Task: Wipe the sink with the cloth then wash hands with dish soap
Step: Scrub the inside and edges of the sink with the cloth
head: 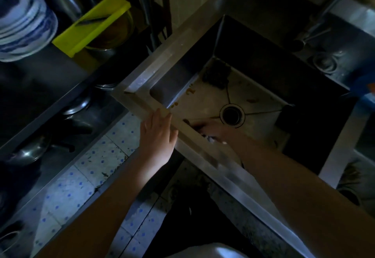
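A steel sink point(154, 87) fills the middle of the head view, its pale floor marked with brown stains and a round drain point(232, 114). My left hand point(157, 136) rests flat on the sink's near rim, fingers apart. My right hand point(215, 130) reaches down inside the basin, close to the near wall and just left of the drain. A light crumpled cloth point(212, 139) shows under its fingers. A dark clump point(217, 75) lies in the far corner of the basin. No dish soap bottle is clearly seen.
A faucet pipe point(332, 0) crosses the upper right. A yellow board point(91, 24) lies over a pot at upper left, next to stacked blue-patterned bowls point(24, 18). Pans and lids point(77, 105) sit on a lower shelf at left. Blue-dotted floor tiles point(81, 176) run below.
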A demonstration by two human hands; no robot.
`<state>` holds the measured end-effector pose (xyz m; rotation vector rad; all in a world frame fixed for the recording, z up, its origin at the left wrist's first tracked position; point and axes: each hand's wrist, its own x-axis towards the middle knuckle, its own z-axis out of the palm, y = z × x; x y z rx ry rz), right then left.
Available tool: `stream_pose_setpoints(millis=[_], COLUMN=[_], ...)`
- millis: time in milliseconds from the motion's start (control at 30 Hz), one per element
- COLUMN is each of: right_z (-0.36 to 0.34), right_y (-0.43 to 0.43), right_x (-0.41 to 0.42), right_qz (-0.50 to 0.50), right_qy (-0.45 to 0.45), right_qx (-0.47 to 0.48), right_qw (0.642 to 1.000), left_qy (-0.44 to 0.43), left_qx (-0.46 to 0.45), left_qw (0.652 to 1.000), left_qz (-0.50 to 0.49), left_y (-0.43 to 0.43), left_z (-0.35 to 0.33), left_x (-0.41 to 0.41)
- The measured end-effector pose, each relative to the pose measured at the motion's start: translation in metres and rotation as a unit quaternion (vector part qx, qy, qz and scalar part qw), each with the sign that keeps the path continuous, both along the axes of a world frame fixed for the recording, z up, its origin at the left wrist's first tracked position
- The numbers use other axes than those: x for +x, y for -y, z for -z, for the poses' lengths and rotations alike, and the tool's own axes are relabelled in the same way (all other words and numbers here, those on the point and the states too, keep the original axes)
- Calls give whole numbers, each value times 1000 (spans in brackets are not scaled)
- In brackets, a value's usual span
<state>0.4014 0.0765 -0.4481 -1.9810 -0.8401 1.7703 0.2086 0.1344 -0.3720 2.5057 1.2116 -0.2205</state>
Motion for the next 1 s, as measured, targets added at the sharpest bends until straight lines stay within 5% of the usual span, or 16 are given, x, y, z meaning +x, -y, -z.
stream_pose_setpoints(millis=[233,667,1000], right_z=[-9,30,0], right_y=[-26,155,35], right_x=[-9,38,10], right_qz=[-2,-5,-3], right_qy=[-55,19,-30], right_qx=[71,-119,-8], right_qw=[996,993,1000], left_qy=[5,5,12], left_qx=[10,25,38], left_qw=[998,996,992], left_qz=[-59,-82,-120], left_y=[30,85,74], left_z=[1,9,10], left_x=[-1,43,37])
